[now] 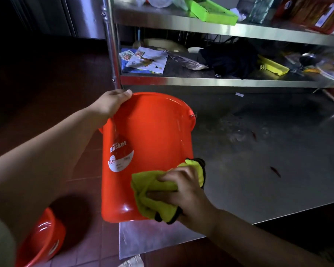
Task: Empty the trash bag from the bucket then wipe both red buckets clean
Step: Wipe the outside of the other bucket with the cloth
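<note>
On bucket [148, 151]: cloth-clutching right-hand grip [183, 191].

Red buckets, two: one [148, 151] tipped on the steel table [258, 180], the second [41, 239] on the floor left of that table. Yellow cloth [154, 195], one, against the tipped bucket's lower side; hands, two, a left hand [110, 105] at its upper rim and a right hand [185, 193] on the cloth. Steel shelves, two, behind the table: upper [220, 26] and lower [201, 80].
</note>
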{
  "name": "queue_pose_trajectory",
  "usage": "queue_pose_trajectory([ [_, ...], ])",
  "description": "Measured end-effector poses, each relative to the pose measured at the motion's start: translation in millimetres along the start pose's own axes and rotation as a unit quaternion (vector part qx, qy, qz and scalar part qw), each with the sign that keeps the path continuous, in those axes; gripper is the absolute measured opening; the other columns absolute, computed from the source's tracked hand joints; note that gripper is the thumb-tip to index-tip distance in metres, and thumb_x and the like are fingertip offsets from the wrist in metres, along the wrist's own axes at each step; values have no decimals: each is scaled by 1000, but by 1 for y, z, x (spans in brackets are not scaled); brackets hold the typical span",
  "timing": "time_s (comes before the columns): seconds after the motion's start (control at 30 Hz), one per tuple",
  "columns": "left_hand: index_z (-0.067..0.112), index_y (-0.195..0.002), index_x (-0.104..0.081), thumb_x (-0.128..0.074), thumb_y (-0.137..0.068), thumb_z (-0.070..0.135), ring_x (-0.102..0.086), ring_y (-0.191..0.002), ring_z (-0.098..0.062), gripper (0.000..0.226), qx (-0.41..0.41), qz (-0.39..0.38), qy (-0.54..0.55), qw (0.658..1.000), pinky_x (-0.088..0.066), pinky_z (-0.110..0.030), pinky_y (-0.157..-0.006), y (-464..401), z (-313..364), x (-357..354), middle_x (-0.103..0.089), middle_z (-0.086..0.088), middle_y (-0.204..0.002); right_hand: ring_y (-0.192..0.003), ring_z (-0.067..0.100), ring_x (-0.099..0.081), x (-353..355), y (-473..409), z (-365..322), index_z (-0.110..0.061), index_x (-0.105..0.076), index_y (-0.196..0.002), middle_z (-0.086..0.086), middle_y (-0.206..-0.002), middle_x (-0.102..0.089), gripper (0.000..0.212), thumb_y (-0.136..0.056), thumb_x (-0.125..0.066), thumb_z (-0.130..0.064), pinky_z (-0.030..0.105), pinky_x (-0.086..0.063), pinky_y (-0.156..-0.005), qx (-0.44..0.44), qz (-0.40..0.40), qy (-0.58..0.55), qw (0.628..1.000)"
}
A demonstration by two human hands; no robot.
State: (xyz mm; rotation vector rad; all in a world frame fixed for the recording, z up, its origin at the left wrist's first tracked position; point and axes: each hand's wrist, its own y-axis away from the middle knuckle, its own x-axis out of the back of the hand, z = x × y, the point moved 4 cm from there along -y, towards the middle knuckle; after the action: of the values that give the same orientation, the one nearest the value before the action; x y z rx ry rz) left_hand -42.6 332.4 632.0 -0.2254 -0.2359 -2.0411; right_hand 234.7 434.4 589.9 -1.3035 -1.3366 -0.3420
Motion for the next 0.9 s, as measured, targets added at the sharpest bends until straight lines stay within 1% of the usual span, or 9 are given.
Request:
queue_pose_trajectory([
  [0.1, 20, -89, -64, -51, -94, 38, -63, -60, -4, 23, 8, -3, 16, 1000, -49, -18, -56, -1, -4, 3, -67, 8, -71, -109, 22, -41, 3, -8, 13, -32, -67, -115, -4, -119, -48, 28, -88, -60, -39, 46, -39, -85, -1, -5, 8, 1000],
  [0.2, 23, -101, -64, -50, -93, 41, -64, -88, -18, 24, 35, -16, 32, 999, -49, -36, -83, -3, -11, 10, -68, 0, -94, -107, 24, -41, 10, -36, 39, -30, -68, -113, 8, -114, -57, 30, -87, -58, -20, 40, -36, -89, -40, -5, 23, 999],
  [0.27, 23, -96, -65, -51, -93, 39, -63, -94, -22, 21, 36, -19, 50, 998, -47, -41, -92, -5, -12, 11, -67, -2, -96, -102, 32, -48, 18, -66, 64, -26, -71, -109, 13, -110, -59, 41, -73, -70, -7, 38, -35, -86, -57, 12, 55, 997],
  [0.43, 21, -88, -67, -53, -93, 34, -65, -83, -16, 20, 39, -24, 71, 996, -49, -38, -93, -3, -16, 0, -69, 1, -87, -100, 37, -50, 36, -138, 124, -17, -72, -106, 12, -111, -60, 40, -67, -79, -10, 39, -36, -86, -173, 57, 99, 978],
  [0.53, 19, -95, -66, -53, -93, 34, -62, -93, -22, 20, 39, -21, 68, 997, -47, -40, -93, 2, -21, 1, -67, -6, -97, -103, 37, -48, 36, -144, 124, -17, -72, -107, 10, -113, -58, 35, -72, -77, -16, 41, -37, -87, -188, 69, 100, 975],
  [0.63, 19, -90, -66, -51, -94, 32, -67, -77, -15, 21, 32, -16, 79, 996, -52, -31, -76, 6, -28, 11, -69, -4, -86, -102, 37, -47, 27, -118, 91, -24, -71, -108, 9, -113, -57, 42, -67, -80, -20, 46, -37, -87, -155, 31, 91, 983],
  [0.73, 20, -80, -63, -48, -95, 33, -63, -61, -7, 25, 28, -4, 67, 997, -49, -21, -58, 12, -32, 18, -64, 1, -74, -104, 28, -44, 21, -72, 54, -33, -68, -111, 6, -112, -56, 43, -71, -77, -24, 37, -36, -85, -92, -10, 78, 993],
  [0.83, 20, -77, -60, -47, -96, 32, -58, -64, -13, 25, 33, 0, 53, 998, -46, -25, -62, 18, -35, 23, -59, 0, -74, -107, 23, -40, 16, -23, 23, -33, -67, -112, 1, -115, -51, 44, -73, -76, -16, 42, -40, -85, -32, -29, 57, 997],
  [0.9, 18, -85, -62, -48, -95, 24, -56, -72, -19, 19, 38, 17, 44, 998, -45, -31, -69, 17, -30, 25, -60, -7, -83, -109, 23, -38, 15, -1, 6, -33, -67, -112, -4, -118, -44, 39, -76, -74, -22, 47, -44, -85, -4, -40, 43, 998],
])
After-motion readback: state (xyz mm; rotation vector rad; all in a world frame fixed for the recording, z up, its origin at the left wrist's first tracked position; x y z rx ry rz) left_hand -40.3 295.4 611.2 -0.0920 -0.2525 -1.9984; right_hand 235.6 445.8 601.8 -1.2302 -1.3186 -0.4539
